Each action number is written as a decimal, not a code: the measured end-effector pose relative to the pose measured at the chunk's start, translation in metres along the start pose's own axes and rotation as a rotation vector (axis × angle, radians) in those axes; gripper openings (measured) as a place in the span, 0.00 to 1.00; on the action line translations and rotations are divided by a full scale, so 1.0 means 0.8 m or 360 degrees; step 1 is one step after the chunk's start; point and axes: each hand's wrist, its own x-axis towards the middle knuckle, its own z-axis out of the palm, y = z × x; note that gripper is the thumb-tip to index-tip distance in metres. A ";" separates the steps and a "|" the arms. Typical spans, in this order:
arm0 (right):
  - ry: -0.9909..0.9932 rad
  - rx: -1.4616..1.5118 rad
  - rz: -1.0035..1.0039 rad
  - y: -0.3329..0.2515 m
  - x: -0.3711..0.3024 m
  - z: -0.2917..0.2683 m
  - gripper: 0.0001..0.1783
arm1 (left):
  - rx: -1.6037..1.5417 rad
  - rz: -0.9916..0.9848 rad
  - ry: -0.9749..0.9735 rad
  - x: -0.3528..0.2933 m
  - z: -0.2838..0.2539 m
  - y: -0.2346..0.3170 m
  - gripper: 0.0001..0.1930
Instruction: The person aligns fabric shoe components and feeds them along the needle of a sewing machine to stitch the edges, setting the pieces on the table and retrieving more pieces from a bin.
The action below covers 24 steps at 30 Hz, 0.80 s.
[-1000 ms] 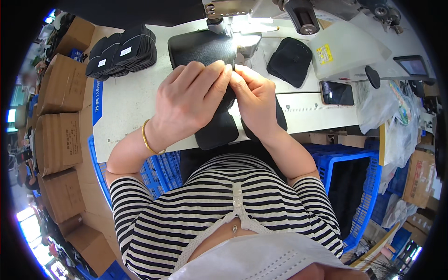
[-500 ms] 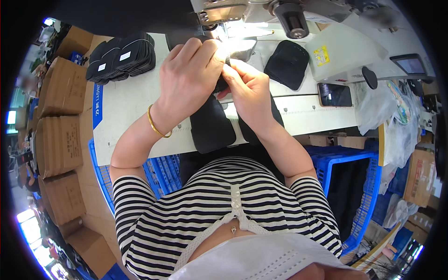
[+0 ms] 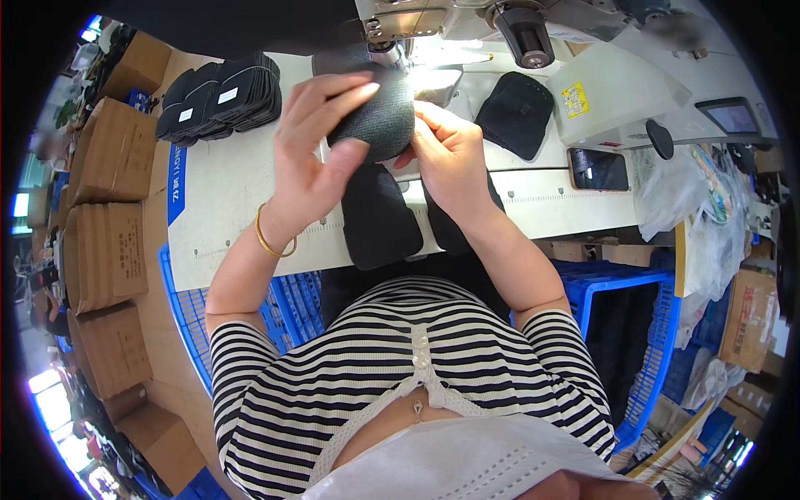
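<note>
Across the white table (image 3: 225, 200), which fills the middle of the view, black fabric pieces are spread under a sewing machine (image 3: 467, 21) at the far edge. Cardboard boxes (image 3: 104, 208) are stacked along the left, and blue crates (image 3: 625, 292) are seen below the table on both sides. A stack of black pieces (image 3: 221, 96) is laid at the far left of the table, and a single dark piece (image 3: 517, 112) lies to the right of the needle area, beside a phone (image 3: 598, 169).

A black knit piece (image 3: 375, 125) is held up off the table, just in front of the machine's lit needle area. It is gripped by the left hand (image 3: 312, 154), whose fingers are curled over its top edge with the thumb pressed beneath, and by the right hand (image 3: 450, 154), whose fingertips are pinched on its right edge. A longer black part (image 3: 379, 221) hangs or lies below it toward the body; whether the two are joined cannot be told.

Compared with a second ago, the piece has been lifted and carried farther toward the machine, and the left hand has been moved from lying flat over the work to gripping the raised top. By this the work is judged to be nearly positioned at the needle
</note>
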 end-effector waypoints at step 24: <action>-0.0020 -0.0062 -0.0034 0.033 -0.034 -0.032 0.14 | -0.1766 -0.1324 0.0560 0.005 0.032 -0.068 0.26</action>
